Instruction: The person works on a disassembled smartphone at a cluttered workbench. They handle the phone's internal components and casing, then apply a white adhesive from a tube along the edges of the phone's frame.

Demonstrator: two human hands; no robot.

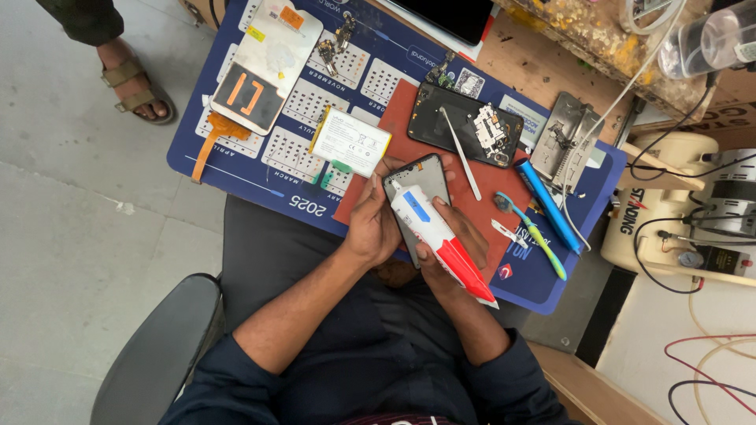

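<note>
Your forearms in dark blue sleeves enter from the bottom of the frame and meet at centre. Your left hand is clasped around the left edge of a dark phone frame, which it holds tilted above the red mat, just below mid-frame. Your right hand is closed around a white tube with a red end and blue label; the tube lies diagonally across the phone frame, white end toward the upper left, red end toward the lower right.

Just above the hands, on the red mat, an opened phone body lies with white tweezers resting across it. To the upper left, a white battery pack sits on the blue calendar mat. Farther toward the upper left, a white panel with an orange flex cable lies on the same mat. Right of centre, a blue-green toothbrush and a blue pen-shaped tool lie side by side, near a metal fixture. At the top left edge, another person's sandalled foot stands on the grey floor.
</note>
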